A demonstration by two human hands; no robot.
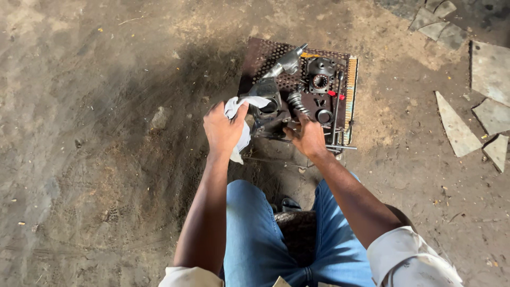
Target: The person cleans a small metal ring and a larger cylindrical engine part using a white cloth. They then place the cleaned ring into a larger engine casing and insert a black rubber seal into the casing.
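1. The left hand (223, 130), just left of frame centre, has its fingers curled tight around a white rag (240, 125). The rag bunches over the thumb and hangs below the palm.
2. The rag's upper end presses on the left edge of a dark metal housing (268, 109), which lies directly right of that hand and touches the cloth.
3. The right hand (308, 137) sits at the housing's lower right. Its fingers are bent and spread over the housing's near edge, steadying it; whether they fully grip it cannot be told.
4. Both hands reach the housing, one on each side, with the left nearer its round opening.
5. The housing rests on a perforated plate (255, 58) lying flat on the dirt floor (106, 159), in the upper middle of the frame.
6. A grey shaft (287, 62) runs from the housing toward the upper right. Its long axis is diagonal, and its narrow tip points away from the person.
7. A coil spring (295, 101) and a round bearing part (320, 81) lie on the plate, right of the housing.
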